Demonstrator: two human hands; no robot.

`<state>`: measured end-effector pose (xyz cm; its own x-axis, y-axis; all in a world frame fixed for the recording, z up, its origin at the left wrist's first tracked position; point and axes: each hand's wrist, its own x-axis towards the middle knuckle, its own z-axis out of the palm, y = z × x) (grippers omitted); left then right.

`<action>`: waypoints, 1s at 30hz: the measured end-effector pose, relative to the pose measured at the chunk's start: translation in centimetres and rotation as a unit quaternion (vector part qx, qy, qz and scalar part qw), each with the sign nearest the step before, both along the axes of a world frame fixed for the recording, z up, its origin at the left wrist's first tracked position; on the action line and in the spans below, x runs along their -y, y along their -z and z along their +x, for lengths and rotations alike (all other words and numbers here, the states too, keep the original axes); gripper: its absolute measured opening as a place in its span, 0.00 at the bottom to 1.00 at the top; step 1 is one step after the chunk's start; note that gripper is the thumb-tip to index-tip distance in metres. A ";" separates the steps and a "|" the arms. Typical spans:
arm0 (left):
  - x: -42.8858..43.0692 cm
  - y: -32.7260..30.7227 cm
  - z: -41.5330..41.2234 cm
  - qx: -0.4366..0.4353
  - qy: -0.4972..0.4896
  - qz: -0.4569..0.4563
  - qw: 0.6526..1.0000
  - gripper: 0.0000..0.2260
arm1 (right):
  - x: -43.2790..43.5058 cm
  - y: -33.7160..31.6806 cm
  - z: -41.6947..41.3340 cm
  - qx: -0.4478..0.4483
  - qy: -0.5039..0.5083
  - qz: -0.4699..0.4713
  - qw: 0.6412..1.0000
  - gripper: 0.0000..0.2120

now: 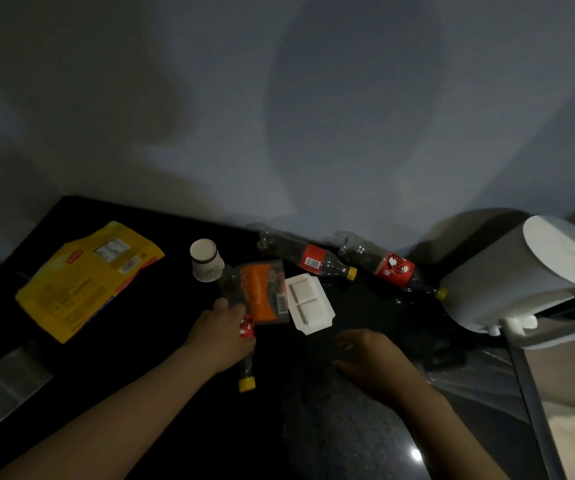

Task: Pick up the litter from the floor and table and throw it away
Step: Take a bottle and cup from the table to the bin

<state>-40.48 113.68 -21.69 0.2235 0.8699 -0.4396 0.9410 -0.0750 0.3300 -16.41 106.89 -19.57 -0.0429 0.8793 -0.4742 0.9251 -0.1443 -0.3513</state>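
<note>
- Nearest the viewer, two bare forearms reach forward over a dark surface.
- Left hand: its fingers are curled round the held bottle, a clear plastic bottle with a red label. The yellow cap points back toward the person and the base points away.
- Right hand: released, with the fingers loosely spread and grasping nothing. It sits over the surface to the right of the held bottle. Whether it touches the surface cannot be told.
- Clear plastic sheet: lies flat at the near left edge of the surface.
- Orange packet: lies just beyond the left hand, against the right side of the held bottle's far end. Which of the two lies on top cannot be told.
- White tray: has two compartments and lies just right of the orange packet, at its edge.
- Paper cup: lies on its side just beyond the held bottle's base.
- Yellow bag: lies flat on the far left of the surface, well apart from both hands.
- Middle bottle and right bottle: both lie on their sides along the far edge. Each has a red label and a yellow cap pointing right.
- White appliance: stands at the far right, with its handle toward the viewer.
- Pale wall: rises behind the surface.
</note>
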 end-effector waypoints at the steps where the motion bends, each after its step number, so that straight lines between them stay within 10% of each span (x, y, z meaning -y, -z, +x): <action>1: -0.6 0.7 0.1 -0.003 -0.002 -0.001 1.000 0.21 | -0.2 0.2 -0.2 0.000 0.006 -0.002 1.000 0.17; 18: -1.0 7.7 -5.8 -0.036 -0.080 -0.060 0.994 0.26 | -5.7 4.9 -4.0 0.025 0.056 -0.039 0.997 0.20; 30: -2.3 8.9 -7.8 -0.028 -0.057 -0.070 0.996 0.28 | -12.2 10.2 -6.6 0.018 0.214 -0.061 0.975 0.58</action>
